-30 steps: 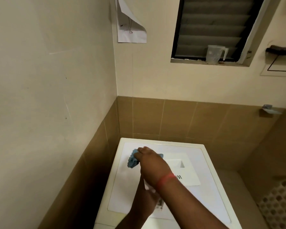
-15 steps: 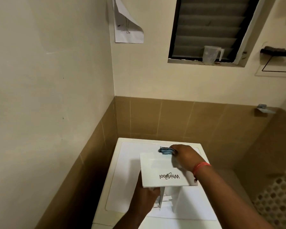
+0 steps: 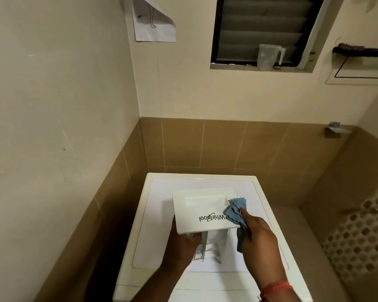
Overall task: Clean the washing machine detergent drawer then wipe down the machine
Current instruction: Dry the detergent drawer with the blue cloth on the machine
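Observation:
The white detergent drawer (image 3: 201, 212) is out of the machine and held above the washing machine top (image 3: 157, 219), its front panel with upside-down "Whirlpool" lettering facing up. My left hand (image 3: 181, 249) grips the drawer's body from underneath on the left. My right hand (image 3: 258, 238) holds a crumpled blue cloth (image 3: 236, 210) and presses it against the right end of the panel. Part of the cloth hangs down under my right palm.
The machine stands in a corner with tiled walls on the left and behind. A perforated basket (image 3: 364, 234) sits at the right. On the window sill above is a clear plastic jug (image 3: 268, 56). A sheet of paper (image 3: 153, 20) hangs on the wall.
My right hand moved the cloth from the machine top's back left, across the drawer panel's far edge, down to its right end. The drawer tilted up so its front panel faces me.

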`<state>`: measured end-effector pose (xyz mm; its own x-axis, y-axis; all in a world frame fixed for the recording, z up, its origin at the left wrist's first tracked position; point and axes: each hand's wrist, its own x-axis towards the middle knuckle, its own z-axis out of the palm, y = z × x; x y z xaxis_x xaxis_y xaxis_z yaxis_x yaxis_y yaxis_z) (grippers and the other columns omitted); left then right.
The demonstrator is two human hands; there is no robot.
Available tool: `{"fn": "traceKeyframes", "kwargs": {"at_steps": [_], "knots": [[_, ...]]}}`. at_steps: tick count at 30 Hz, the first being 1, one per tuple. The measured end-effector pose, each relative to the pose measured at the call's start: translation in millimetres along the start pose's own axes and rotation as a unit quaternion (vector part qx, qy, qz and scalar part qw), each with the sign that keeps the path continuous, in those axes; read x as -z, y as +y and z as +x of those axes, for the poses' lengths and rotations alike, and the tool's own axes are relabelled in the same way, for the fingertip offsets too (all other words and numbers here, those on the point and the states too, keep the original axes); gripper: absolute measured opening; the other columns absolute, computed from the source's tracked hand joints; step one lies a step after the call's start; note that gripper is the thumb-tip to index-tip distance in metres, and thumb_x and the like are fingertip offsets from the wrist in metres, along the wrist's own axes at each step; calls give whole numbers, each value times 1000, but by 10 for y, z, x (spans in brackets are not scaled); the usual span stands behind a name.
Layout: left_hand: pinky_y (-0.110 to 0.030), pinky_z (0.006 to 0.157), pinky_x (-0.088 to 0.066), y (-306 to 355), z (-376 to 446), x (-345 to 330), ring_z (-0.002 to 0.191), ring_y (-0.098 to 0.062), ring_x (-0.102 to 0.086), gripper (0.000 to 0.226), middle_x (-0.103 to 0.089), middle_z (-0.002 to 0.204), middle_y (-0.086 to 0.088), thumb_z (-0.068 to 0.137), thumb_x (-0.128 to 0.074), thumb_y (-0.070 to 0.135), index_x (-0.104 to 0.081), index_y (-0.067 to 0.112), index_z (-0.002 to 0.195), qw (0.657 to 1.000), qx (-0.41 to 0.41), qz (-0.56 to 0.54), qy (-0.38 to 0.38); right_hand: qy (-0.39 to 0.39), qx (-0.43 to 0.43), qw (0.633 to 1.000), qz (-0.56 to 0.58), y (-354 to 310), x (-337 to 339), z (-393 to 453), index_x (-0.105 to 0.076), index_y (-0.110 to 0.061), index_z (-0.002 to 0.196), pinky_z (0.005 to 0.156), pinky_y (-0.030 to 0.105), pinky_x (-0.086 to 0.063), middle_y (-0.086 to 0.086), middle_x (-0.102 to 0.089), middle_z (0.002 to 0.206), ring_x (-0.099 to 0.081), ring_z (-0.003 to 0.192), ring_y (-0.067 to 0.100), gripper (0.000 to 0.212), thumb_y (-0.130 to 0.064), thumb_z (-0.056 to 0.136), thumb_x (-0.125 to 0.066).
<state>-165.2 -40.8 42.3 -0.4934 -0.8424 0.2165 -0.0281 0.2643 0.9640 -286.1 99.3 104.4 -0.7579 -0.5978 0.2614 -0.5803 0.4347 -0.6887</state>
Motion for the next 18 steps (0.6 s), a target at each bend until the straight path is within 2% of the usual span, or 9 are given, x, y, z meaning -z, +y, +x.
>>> {"fn": "traceKeyframes", "kwargs": {"at_steps": [2,5,10,13,15,16,18], "knots": [[-6,85,-46,-1,-7,-11,109,1,-63,46,-71,112,7,74,-77,-3,-65,8,117,1000,-3,7,-2,18,6,1000,-15,-14,-27,-87,-55,-18,138,73,32,-52,1,-47,99,-58,73,18,49,0,92,-57],[-5,86,-44,-16,-23,5,110,4,-61,48,-70,114,8,75,-78,0,-63,9,119,1000,-4,18,-3,57,18,997,-47,-51,-59,-148,-57,-15,135,64,26,-48,0,-37,94,-50,66,12,50,1,88,-63],[-11,88,-48,-33,-43,29,114,-2,-61,54,-67,120,10,78,-77,2,-58,16,126,999,20,-18,-23,78,18,996,-42,-139,-114,-248,-55,-10,121,53,32,-52,0,-34,97,-53,58,22,40,0,84,-67],[-20,95,-50,-93,-13,22,121,-5,-58,60,-64,127,7,79,-80,9,-53,13,132,998,31,-37,-49,80,40,996,-13,-226,-182,-321,-51,-5,122,62,19,-47,4,-39,103,-55,72,23,46,2,81,-69],[-25,99,-50,-36,-30,36,121,-11,-59,54,-65,125,4,82,-76,18,-54,13,131,998,23,-26,-50,74,93,993,-6,-348,-272,-390,-50,-4,124,76,10,-45,8,-45,115,-53,92,12,46,-1,82,-68],[-29,98,-51,17,-30,60,118,-14,-61,50,-67,122,1,85,-72,22,-53,11,130,997,21,-35,-59,56,116,992,-8,-414,-334,-424,-50,-5,125,78,11,-46,8,-46,119,-51,95,9,44,-5,85,-67],[-28,85,-55,-10,-42,82,100,-11,-67,34,-70,107,2,96,-56,18,-50,7,127,997,9,-47,-65,23,130,991,-3,-610,-454,-500,-49,-11,122,71,22,-52,5,-46,117,-56,88,17,36,-9,89,-63]]}}
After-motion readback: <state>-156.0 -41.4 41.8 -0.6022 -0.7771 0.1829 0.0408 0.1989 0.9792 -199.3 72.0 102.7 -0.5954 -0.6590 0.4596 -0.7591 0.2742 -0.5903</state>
